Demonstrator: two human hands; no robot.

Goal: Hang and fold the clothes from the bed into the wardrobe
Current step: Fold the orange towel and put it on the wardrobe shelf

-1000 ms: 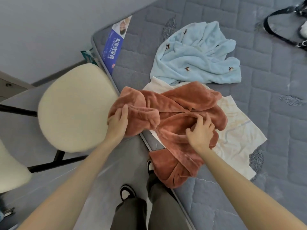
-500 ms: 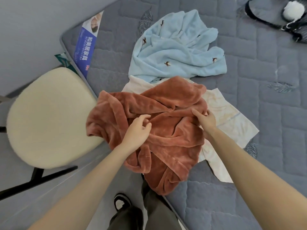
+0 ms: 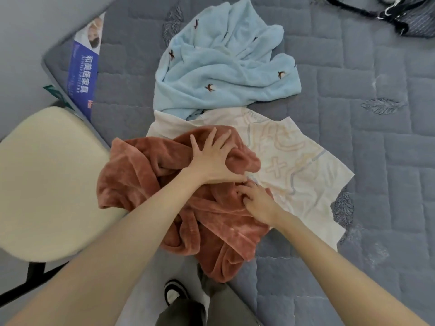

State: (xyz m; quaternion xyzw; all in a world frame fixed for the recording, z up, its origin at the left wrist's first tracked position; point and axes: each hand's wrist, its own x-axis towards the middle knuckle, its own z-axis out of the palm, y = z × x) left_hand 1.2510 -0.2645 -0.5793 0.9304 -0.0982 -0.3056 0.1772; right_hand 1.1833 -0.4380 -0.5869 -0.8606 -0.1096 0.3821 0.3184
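A rust-brown fleece garment [image 3: 146, 182] lies bunched at the near corner of the grey quilted mattress [image 3: 376, 161], part of it hanging over the edge. My left hand [image 3: 211, 161] presses down on its top with fingers spread. Just right of it, my right hand [image 3: 256, 201] pinches a fold of the brown fleece with curled fingers. Under the fleece lies a cream printed garment [image 3: 294, 161], spread flat. A light blue fleece garment [image 3: 223, 64] with small bird motifs is crumpled farther back.
A cream-seated chair [image 3: 47, 180] with black legs stands left of the bed corner. A blue label [image 3: 82, 71] runs along the mattress edge. Black straps and a dark item [image 3: 404, 17] lie at the far right. My feet [image 3: 174, 292] are below, on the floor.
My left hand moved up and right across the brown fleece and now presses flat with spread fingers. My right hand shifted down-left to pinch a fold. The fleece is bunched more tightly.
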